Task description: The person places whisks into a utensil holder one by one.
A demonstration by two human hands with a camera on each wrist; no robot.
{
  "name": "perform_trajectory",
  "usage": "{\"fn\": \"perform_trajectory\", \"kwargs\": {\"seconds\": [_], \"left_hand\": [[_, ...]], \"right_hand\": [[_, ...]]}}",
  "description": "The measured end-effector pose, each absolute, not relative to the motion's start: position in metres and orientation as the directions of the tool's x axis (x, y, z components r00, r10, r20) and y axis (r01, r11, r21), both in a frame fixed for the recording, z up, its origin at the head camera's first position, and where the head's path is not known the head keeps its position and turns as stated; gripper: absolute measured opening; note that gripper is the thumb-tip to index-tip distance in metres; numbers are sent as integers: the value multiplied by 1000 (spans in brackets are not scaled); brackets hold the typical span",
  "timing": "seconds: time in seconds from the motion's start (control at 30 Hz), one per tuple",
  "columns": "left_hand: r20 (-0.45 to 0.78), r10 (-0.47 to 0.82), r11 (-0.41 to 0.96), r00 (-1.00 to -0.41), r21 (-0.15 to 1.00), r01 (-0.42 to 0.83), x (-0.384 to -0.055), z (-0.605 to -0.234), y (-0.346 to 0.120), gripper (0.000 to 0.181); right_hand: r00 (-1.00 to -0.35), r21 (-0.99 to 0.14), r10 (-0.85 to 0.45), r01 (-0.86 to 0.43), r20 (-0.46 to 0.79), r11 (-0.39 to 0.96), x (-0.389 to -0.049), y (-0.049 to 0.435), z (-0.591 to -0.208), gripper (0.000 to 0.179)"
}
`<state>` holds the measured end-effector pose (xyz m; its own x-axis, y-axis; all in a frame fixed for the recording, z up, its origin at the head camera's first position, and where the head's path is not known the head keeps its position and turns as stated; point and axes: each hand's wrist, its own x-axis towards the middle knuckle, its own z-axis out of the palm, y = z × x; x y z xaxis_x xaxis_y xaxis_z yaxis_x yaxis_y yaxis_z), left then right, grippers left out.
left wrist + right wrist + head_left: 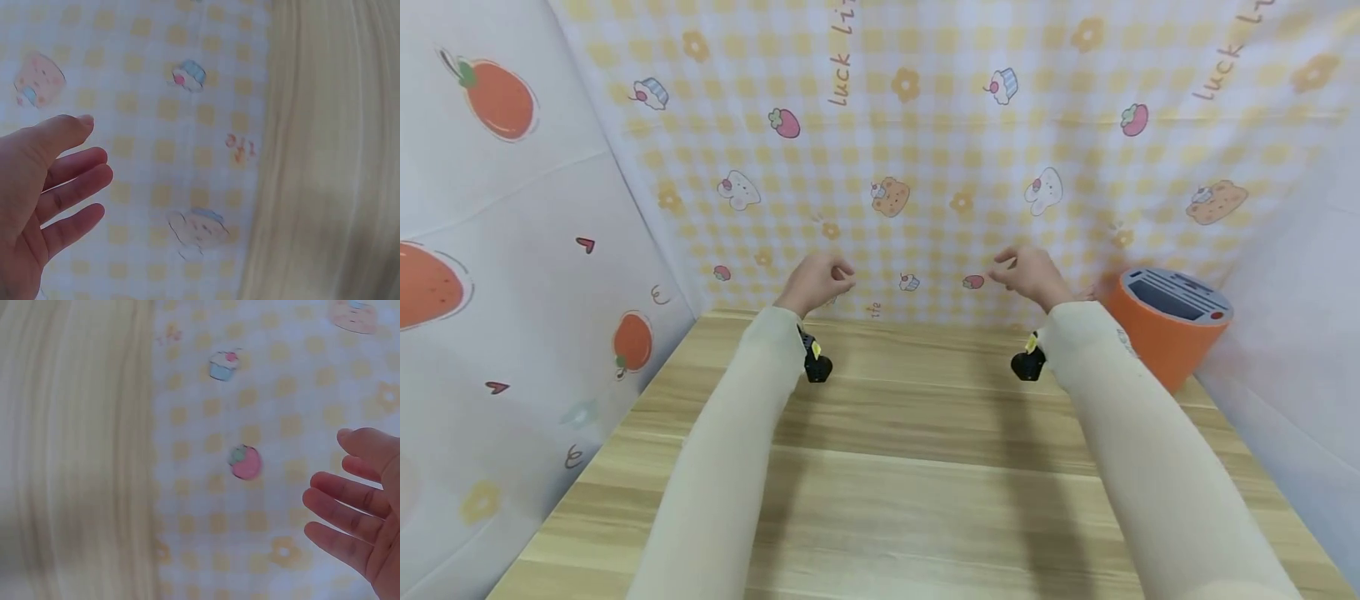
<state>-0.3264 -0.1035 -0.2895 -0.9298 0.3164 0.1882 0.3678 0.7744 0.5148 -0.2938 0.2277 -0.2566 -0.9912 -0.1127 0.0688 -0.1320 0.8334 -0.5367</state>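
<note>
Both arms, in cream sleeves, reach forward above the wooden table (895, 417). The left hand (817, 282) hovers near the table's far edge, its fingers loosely bent with nothing in them. In the left wrist view that same hand (37, 194) shows its thumb and fingers apart. Across from it the right hand (1030, 275) is also held in the air, relaxed and holding nothing. Its fingers (340, 512) are spread a little in the right wrist view. Behind both hands hangs a yellow checked cloth (917, 150). Each wrist carries a small black camera.
At the table's back right stands an orange bin (1157, 342) with a grey slotted top (1187, 287), just beyond the right forearm. A white printed cloth (535, 192) borders the left side, and a plain pale one (1307, 275) the right.
</note>
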Motion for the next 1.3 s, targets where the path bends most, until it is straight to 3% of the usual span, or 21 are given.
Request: {"fn": "perform_trajectory", "kwargs": {"seconds": [0.27,0.53,0.83,1.07,1.3], "left_hand": [[255,438,682,-862,531,503,-320,-263,-57,22],[232,542,601,-808,565,566,-316,-246,-3,23],[276,646,518,-711,527,674,-317,-232,59,21],[208,679,497,-703,575,650,-325,-229,95,25],[217,702,490,-678,545,681,-333,-233,127,24]], "right_hand": [[-984,-495,-111,-168,142,853,-279,266,-234,44],[-985,-469,-78,-142,153,872,-260,309,-220,45],[-984,-427,-36,-109,175,898,-242,362,-214,48],[-984,-415,18,-58,177,908,-235,390,-214,49],[-990,-438,45,-17,131,899,-226,417,-220,54]]}}
